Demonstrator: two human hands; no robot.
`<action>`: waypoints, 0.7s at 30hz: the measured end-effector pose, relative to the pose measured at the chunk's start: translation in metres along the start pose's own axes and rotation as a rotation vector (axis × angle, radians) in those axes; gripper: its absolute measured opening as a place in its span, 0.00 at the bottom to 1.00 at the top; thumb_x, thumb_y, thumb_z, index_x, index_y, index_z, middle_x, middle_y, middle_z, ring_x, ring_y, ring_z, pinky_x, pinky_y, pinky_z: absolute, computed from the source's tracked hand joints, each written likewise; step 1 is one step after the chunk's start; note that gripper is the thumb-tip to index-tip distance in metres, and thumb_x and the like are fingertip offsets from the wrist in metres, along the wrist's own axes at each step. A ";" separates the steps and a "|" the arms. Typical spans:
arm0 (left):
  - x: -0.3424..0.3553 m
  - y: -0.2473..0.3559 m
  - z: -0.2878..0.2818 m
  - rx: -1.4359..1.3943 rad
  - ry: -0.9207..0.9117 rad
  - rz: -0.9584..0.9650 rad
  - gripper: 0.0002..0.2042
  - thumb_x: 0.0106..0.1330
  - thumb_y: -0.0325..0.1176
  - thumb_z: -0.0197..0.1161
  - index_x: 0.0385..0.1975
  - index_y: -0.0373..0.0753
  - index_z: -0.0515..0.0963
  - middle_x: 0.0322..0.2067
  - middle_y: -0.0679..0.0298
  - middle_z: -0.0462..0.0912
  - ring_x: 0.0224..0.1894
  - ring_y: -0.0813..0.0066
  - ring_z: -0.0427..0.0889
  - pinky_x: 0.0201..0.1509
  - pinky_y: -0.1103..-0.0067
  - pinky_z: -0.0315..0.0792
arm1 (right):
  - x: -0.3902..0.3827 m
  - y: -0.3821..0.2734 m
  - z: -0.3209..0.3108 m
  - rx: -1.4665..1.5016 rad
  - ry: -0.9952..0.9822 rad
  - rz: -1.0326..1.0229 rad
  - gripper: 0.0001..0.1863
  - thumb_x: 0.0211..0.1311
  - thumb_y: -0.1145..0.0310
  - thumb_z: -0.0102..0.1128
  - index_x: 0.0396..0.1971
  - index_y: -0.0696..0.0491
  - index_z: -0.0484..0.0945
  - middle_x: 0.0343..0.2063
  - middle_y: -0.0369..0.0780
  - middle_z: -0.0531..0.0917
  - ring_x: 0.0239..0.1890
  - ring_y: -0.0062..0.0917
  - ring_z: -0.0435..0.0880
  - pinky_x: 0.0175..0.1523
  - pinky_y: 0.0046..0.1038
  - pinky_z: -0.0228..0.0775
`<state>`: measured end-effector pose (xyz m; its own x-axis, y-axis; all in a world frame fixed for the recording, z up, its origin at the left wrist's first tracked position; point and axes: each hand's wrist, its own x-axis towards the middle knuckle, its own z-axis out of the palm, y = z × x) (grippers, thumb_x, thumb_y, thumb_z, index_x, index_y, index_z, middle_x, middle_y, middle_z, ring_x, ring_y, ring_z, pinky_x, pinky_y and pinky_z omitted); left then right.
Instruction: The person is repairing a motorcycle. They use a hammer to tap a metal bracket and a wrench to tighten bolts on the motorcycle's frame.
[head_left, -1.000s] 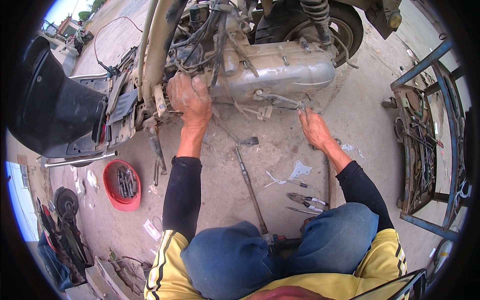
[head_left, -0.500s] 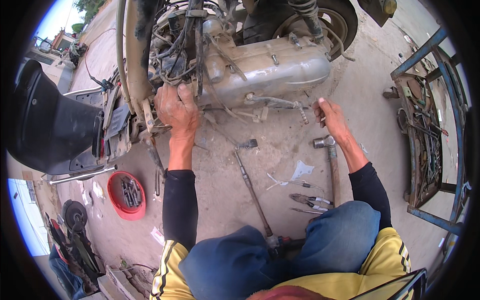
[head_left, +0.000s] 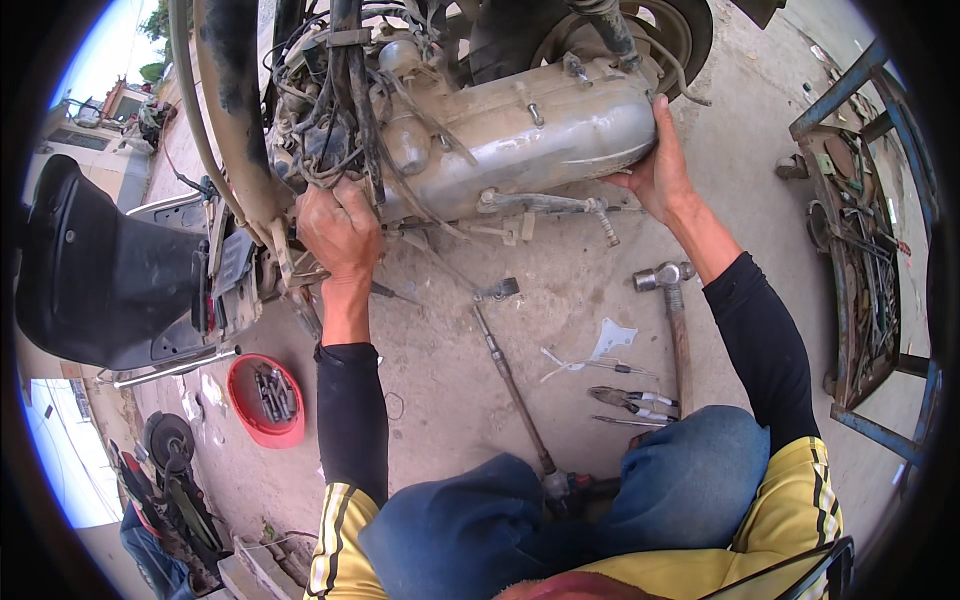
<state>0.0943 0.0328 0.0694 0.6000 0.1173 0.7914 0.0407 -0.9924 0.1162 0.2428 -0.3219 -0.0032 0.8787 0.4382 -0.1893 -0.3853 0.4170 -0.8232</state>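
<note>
My right hand (head_left: 665, 180) cups the rounded rear end of a dusty silver engine cover (head_left: 560, 135), its fingers against the end and its thumb at the lower edge. My left hand (head_left: 340, 228) is closed at the front of the engine, under a bundle of dark cables (head_left: 330, 160); what lies inside its fingers is hidden. Below the cover a kick-start lever (head_left: 545, 203) sticks out to the right. Several bolts stand up from the cover's top. The scooter wheel (head_left: 690, 50) is behind it.
On the ground are a hammer (head_left: 677, 335), pliers (head_left: 625, 398), a long-shafted tool (head_left: 508, 380) and a torn white gasket-like piece (head_left: 613, 337). Left stands a red container (head_left: 290, 432) of metal parts beside a black scooter seat (head_left: 90, 270). A blue-framed tool rack (head_left: 890, 435) stands right.
My right hand has moved up from beside the kick-start lever onto the cover's end. My left hand stays closed by the cables. The view has shifted slightly.
</note>
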 end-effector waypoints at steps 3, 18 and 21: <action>-0.005 -0.008 0.003 0.004 -0.013 0.028 0.15 0.72 0.35 0.53 0.24 0.30 0.74 0.23 0.44 0.76 0.30 0.40 0.75 0.35 0.53 0.65 | -0.012 0.000 0.012 -0.005 0.105 0.001 0.53 0.67 0.24 0.42 0.75 0.54 0.53 0.71 0.51 0.63 0.69 0.45 0.70 0.66 0.54 0.69; -0.010 0.002 0.000 0.108 0.027 -0.079 0.13 0.72 0.34 0.54 0.28 0.33 0.78 0.26 0.48 0.78 0.32 0.43 0.77 0.39 0.56 0.70 | -0.007 0.004 0.009 0.006 0.185 -0.015 0.51 0.69 0.26 0.43 0.74 0.56 0.57 0.70 0.52 0.65 0.69 0.49 0.70 0.65 0.56 0.68; -0.013 -0.012 0.002 0.136 0.001 -0.022 0.12 0.72 0.32 0.53 0.29 0.32 0.78 0.27 0.47 0.78 0.34 0.43 0.77 0.40 0.56 0.70 | -0.014 0.001 0.014 0.010 0.194 -0.014 0.54 0.68 0.25 0.44 0.76 0.56 0.49 0.73 0.52 0.59 0.70 0.50 0.68 0.67 0.56 0.69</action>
<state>0.0881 0.0428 0.0564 0.5969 0.1394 0.7902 0.1617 -0.9855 0.0517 0.2258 -0.3167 0.0061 0.9213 0.2715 -0.2783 -0.3748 0.4299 -0.8214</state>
